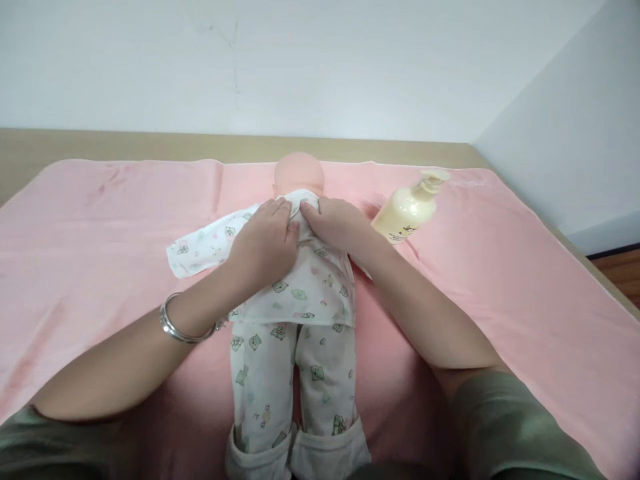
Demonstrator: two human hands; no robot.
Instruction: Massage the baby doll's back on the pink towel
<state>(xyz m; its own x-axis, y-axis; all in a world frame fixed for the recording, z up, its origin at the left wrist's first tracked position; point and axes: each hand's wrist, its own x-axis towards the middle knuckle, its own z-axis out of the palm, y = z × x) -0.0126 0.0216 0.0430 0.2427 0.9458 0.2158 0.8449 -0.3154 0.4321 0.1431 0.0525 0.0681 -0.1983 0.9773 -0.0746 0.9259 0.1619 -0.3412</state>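
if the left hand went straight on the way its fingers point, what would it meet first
Most likely the doll's head, just beyond the printed top under the left hand, though depth is hard to judge here.

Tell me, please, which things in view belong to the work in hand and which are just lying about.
Part of the work, it seems:
- top, under the left hand and right hand
- doll, dressed in it
- trousers, on the doll
- mat, beneath

Apparently incidental:
- bottle, in neither hand
- bracelet, merely worn
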